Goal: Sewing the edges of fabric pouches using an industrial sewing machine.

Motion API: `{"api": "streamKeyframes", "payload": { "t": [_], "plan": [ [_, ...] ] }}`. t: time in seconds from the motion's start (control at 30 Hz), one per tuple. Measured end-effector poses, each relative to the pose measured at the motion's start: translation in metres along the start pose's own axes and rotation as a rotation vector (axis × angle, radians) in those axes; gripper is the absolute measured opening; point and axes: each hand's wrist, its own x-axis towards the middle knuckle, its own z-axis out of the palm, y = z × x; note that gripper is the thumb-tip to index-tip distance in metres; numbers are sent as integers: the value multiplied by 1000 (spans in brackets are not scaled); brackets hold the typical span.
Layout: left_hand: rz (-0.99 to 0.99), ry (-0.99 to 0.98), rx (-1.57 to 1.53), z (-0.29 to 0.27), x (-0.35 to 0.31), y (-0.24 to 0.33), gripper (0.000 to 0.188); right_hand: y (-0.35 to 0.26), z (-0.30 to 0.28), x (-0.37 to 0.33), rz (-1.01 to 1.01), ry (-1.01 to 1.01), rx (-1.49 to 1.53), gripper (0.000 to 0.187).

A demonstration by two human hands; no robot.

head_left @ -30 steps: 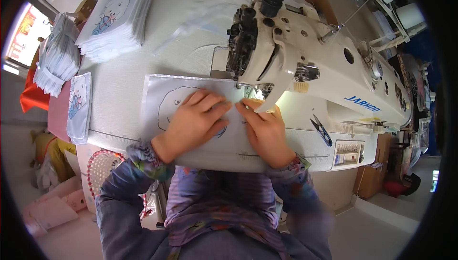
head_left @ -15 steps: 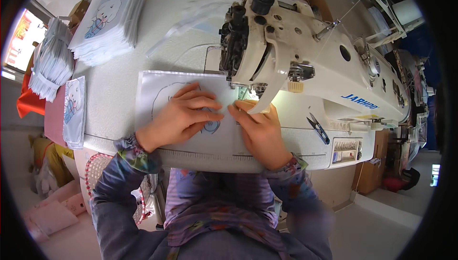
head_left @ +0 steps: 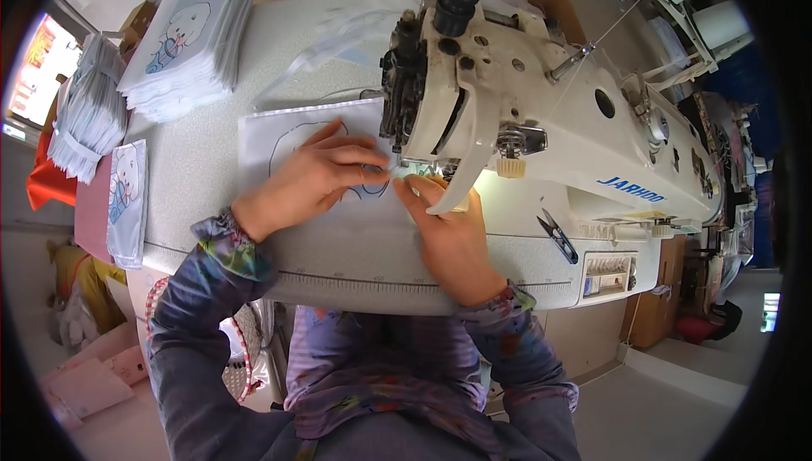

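A white fabric panel (head_left: 256, 150) with a printed line drawing lies on the sewing machine table, its right edge at the lit needle area (head_left: 416, 168). My left hand (head_left: 309, 169) rests on the panel with fingers stretched toward the needle, partly covering the print. Just in front of the needle, my right hand (head_left: 452, 237) has thumb and forefinger pressed together at the panel's near right corner. Part of its fingers is hidden behind the curved white guard (head_left: 468, 178) of the sewing machine (head_left: 499, 72).
Printed panels form a tall stack (head_left: 182, 55) at the back left, beside a tied bundle (head_left: 85, 114). A folded printed piece (head_left: 127, 203) hangs over the left edge. Thread snips (head_left: 558, 237) and a small parts tray (head_left: 609, 275) lie right; white strips (head_left: 330, 51) trail behind.
The fabric panel has moved away from me along the needle, so its near edge is farther from the table's front. Both hands have gone forward with it. The view has shifted slightly.
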Motion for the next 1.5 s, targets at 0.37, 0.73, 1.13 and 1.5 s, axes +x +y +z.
{"api": "streamKeyframes", "payload": {
  "t": [0.37,0.73,1.13,1.5],
  "plan": [
    [-257,117,277,36,-19,72,51,9,-1,-1,26,24,23,63],
    [-336,192,80,43,-38,107,51,9,-8,-4,42,-35,51,63],
    [-172,165,-123,16,-16,43,41,8,-10,1,36,-21,82,57],
    [-61,207,-82,11,16,-9,39,7,-5,0,65,-45,25,61]
  ]
}}
